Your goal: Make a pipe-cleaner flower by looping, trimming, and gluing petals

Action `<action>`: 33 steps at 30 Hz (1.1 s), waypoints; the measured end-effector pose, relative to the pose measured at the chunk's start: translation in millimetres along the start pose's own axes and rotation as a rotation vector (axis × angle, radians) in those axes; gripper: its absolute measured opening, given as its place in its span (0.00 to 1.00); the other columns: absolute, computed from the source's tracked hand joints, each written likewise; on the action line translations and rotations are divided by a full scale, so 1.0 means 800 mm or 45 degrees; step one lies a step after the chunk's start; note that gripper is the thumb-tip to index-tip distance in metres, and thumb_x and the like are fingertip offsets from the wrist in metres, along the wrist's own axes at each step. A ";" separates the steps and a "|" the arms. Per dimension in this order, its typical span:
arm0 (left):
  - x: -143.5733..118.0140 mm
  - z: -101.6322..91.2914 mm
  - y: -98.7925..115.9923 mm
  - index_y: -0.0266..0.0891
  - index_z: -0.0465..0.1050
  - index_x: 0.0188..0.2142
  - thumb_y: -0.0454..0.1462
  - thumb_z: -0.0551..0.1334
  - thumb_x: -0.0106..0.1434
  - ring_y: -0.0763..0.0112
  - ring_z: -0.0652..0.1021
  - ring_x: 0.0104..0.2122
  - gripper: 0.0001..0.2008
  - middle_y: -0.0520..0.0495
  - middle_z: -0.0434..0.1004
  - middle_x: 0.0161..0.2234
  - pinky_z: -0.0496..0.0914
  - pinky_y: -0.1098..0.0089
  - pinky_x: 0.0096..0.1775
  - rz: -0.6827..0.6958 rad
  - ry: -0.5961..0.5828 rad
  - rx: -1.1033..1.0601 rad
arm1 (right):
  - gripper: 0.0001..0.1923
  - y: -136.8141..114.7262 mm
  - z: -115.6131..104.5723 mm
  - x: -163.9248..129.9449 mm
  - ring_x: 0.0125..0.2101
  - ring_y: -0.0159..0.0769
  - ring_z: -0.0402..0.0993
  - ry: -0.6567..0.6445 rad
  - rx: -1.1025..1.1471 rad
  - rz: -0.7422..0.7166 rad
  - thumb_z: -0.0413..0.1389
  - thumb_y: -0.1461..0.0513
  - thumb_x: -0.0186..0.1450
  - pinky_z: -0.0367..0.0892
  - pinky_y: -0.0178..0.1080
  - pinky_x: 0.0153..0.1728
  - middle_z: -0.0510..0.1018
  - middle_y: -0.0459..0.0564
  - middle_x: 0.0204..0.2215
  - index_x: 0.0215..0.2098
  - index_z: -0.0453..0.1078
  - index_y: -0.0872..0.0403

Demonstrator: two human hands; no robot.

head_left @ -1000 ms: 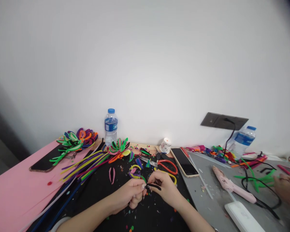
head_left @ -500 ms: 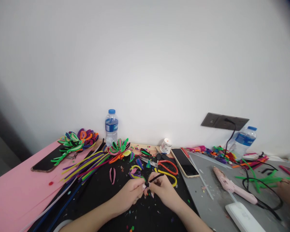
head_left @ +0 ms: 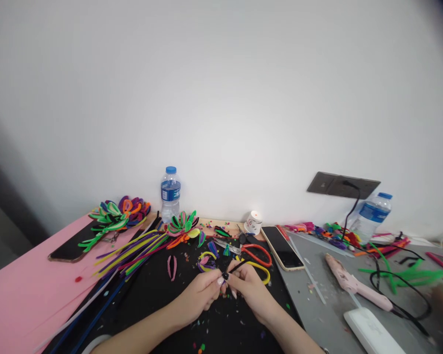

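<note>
Black pipe cleaner (head_left: pixel 233 270) pinched between left hand (head_left: pixel 203 294) and right hand (head_left: pixel 248 290), both closed on it, low centre over worktop (head_left: pixel 158 290). Looks light, bendy, fuzzy, wire core; grip near ends. Scissors (head_left: pixel 253 250) at 12 o'clock, phone (head_left: pixel 282 247) at 1, glue gun (head_left: pixel 350 284) at 3. Scraps underneath.

A plain white wall (head_left: pixel 221 98) fills most of the view, evenly lit and bare — apart from a dark socket plate (head_left: pixel 342 185) low on the right. Below it runs the table (head_left: pixel 243 223), its surface pink at the left, black in the middle, grey at the right.
</note>
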State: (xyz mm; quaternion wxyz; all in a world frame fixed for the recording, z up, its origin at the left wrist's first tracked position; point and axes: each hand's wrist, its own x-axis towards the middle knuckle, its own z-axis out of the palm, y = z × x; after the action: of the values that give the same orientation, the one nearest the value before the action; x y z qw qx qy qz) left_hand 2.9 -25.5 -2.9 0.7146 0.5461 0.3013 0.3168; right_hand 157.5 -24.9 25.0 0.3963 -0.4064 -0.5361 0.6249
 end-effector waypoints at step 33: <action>-0.005 -0.002 0.018 0.36 0.65 0.26 0.34 0.48 0.62 0.75 0.67 0.26 0.11 0.54 0.66 0.24 0.58 0.76 0.30 0.317 0.097 1.035 | 0.13 0.018 -0.014 0.003 0.11 0.20 0.49 -0.139 0.096 0.103 0.56 0.57 0.56 0.41 0.29 0.13 0.64 0.40 0.11 0.22 0.67 0.59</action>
State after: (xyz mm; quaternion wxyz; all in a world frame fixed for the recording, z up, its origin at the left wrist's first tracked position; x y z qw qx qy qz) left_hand -2.6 -24.8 11.2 0.3857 0.8035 0.3598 0.2759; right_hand 166.2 -20.6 9.7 0.3558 -0.3777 -0.5162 0.6814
